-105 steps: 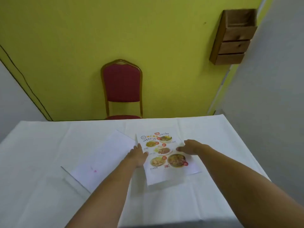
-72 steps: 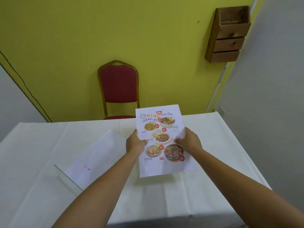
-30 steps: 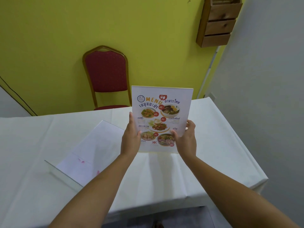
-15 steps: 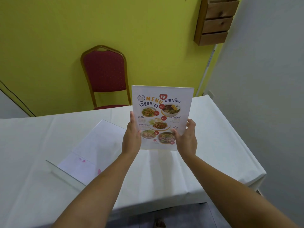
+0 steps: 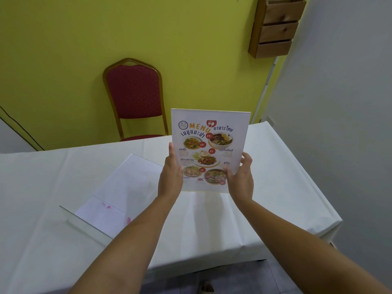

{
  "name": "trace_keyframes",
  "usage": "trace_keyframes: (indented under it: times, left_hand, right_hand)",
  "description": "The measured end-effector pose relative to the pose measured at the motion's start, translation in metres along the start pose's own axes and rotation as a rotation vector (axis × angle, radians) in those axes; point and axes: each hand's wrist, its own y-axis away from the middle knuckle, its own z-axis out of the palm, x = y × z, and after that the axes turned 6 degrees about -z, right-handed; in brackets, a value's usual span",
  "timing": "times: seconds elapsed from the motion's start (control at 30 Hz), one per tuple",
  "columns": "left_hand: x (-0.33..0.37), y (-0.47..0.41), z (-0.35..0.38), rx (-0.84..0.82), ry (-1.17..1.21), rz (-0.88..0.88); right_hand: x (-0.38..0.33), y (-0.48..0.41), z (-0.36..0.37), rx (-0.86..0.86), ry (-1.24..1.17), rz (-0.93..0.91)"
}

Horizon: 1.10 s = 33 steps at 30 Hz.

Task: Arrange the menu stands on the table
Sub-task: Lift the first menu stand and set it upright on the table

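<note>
**Menu stand (image 5: 209, 149), held upright over the table**

Item one: printed face toward you, raised clear of the white table (image 5: 275, 187). Your left hand (image 5: 170, 177) clasps its left edge and your right hand (image 5: 240, 180) its lower right edge, one on each side, likely to keep it square for setting down.

Item two: second stand (image 5: 118, 194), clear acrylic, lying flat just left of your left forearm, not yet stood up.

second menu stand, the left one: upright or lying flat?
Lying flat. The second menu stand rests on the tablecloth, blank side up, no hand on it.
</note>
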Motion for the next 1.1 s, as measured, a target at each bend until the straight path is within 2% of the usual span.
trace_keyframes:
  times: [0.23,0.5,0.73,0.87,0.97,1.1]
  left_hand:
    - [-0.007,0.002,-0.003,-0.026,-0.081,0.016]
    - [-0.02,0.003,-0.009,-0.022,-0.174,0.026]
    - [-0.058,0.001,-0.031,-0.053,-0.301,0.026]
    - [-0.093,-0.004,-0.051,-0.094,-0.417,-0.083]
    - [-0.125,-0.009,-0.07,-0.149,-0.502,-0.153]
    - [-0.162,-0.019,-0.093,-0.2,-0.52,-0.22]
  right_hand:
    - [0.003,0.013,0.006,-0.01,-0.008,-0.047]
    - [0.002,0.038,0.026,0.017,0.165,-0.127]
    - [-0.019,0.068,0.062,-0.212,0.233,-0.198]
    - [-0.035,0.081,0.088,-0.346,0.282,-0.217]
    - [-0.044,0.09,0.109,-0.473,0.268,-0.159]
    - [-0.055,0.102,0.138,-0.601,0.226,0.01]
